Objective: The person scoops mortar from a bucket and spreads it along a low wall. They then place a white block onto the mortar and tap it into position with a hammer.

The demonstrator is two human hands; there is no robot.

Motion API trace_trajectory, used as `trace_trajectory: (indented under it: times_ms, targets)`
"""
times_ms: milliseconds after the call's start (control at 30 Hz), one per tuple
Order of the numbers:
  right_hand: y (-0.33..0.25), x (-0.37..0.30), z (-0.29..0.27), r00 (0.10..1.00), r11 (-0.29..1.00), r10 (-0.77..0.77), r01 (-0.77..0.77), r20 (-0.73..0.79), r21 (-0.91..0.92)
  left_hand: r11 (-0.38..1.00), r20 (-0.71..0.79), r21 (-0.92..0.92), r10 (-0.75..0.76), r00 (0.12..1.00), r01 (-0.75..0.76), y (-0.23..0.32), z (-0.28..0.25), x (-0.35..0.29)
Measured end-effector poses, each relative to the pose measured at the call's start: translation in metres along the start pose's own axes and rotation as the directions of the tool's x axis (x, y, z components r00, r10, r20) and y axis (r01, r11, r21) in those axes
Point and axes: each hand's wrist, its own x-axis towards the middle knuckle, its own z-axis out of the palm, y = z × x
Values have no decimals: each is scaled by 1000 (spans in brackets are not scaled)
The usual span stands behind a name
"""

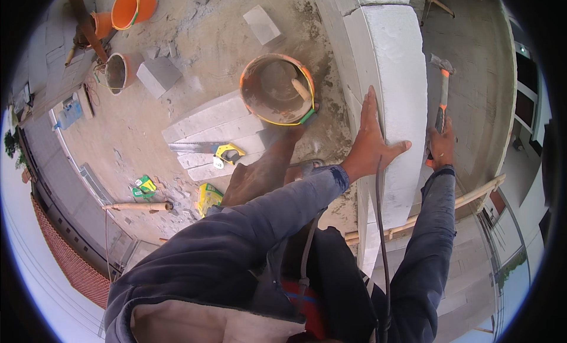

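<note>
- Hammer (443,98) gripped in my right hand (442,147), beside the wall.
- Pale block wall (401,77) under my open left hand (372,148), thumb across its top.

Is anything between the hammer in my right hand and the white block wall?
Nothing visible stands between the hammer and the white block wall. Your left hand rests on the wall, closer to you than the hammer's head.

Room opens right of the hammer (442,98), while the block wall (401,65) bars the left.
</note>
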Motion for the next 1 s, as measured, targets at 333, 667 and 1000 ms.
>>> trace_trajectory:
  times_ms: [333, 667, 1000]
  targets:
    - [12, 46, 19, 965, 976, -211, 217, 153, -27, 990, 37, 52, -131, 991, 129, 13, -16, 3]
    - [-12, 26, 8, 964, 962, -223, 242, 148, -128, 989, 38, 30, -143, 989, 142, 14, -16, 6]
    - [-5, 5, 3, 945, 921, -312, 327, 103, -211, 994, 17, 109, 1, 1000, -3, -5, -14, 4]
